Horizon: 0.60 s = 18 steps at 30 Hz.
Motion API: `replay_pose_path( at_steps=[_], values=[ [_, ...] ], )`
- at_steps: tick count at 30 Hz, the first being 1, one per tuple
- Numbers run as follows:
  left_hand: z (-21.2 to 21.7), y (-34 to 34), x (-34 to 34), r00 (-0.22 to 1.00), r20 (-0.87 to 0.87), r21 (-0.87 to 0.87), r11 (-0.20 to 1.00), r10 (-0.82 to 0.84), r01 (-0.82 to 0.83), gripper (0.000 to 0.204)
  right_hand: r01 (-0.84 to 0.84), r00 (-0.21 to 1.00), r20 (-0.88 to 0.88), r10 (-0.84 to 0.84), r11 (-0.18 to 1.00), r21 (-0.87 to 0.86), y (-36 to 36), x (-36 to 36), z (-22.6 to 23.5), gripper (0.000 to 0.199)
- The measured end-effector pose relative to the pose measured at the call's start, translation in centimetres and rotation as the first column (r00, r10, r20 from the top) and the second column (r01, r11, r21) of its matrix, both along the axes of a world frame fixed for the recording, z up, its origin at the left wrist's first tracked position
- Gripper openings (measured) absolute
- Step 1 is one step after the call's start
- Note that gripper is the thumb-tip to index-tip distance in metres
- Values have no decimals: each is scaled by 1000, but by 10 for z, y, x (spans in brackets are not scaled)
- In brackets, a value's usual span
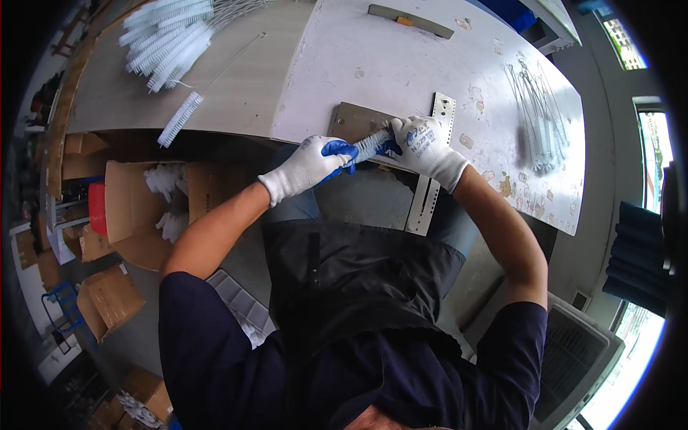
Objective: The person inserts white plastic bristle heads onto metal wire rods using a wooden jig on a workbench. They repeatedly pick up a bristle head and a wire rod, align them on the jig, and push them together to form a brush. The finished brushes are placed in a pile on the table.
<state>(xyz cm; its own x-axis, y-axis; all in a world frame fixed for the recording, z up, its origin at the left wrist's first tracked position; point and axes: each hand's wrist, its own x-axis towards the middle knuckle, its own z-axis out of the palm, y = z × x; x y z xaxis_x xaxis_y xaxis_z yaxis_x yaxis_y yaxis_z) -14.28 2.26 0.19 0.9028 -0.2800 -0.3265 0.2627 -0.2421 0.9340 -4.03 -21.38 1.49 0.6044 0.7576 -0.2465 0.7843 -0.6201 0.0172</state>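
A spiral-bristled wire brush (370, 146), whitish and tube-shaped, is held between my two hands at the table's front edge. My left hand (309, 165), in a white glove with blue palm coating, is closed around its lower left end. The other end is gripped by my right hand (421, 141), gloved the same way, with its fingers partly hidden. Just behind the brush, a flat brown-grey metal block (352, 122) lies on the table. A perforated metal strip (443, 109) runs beside my right hand and past the table edge.
Many white brushes (172, 44) are heaped at the back left; one single brush (180, 118) overhangs the front edge. Another bundle of wire brushes (543, 136) lies at right. A long metal bar (410, 20) sits far back. An open cardboard box (132, 215) stands below left.
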Motion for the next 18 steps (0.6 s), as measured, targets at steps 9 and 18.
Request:
replay_pose_path(
  at_steps=[9,18],
  values=[
    [8,-25,-69,647,615,101,770,450,-630,30,440,896,-146,-419,879,181,21,-33,11,37],
    [-12,-47,83,353,-398,-520,109,847,-847,25,426,904,-105,-414,861,279,26,-31,6,34]
  ],
)
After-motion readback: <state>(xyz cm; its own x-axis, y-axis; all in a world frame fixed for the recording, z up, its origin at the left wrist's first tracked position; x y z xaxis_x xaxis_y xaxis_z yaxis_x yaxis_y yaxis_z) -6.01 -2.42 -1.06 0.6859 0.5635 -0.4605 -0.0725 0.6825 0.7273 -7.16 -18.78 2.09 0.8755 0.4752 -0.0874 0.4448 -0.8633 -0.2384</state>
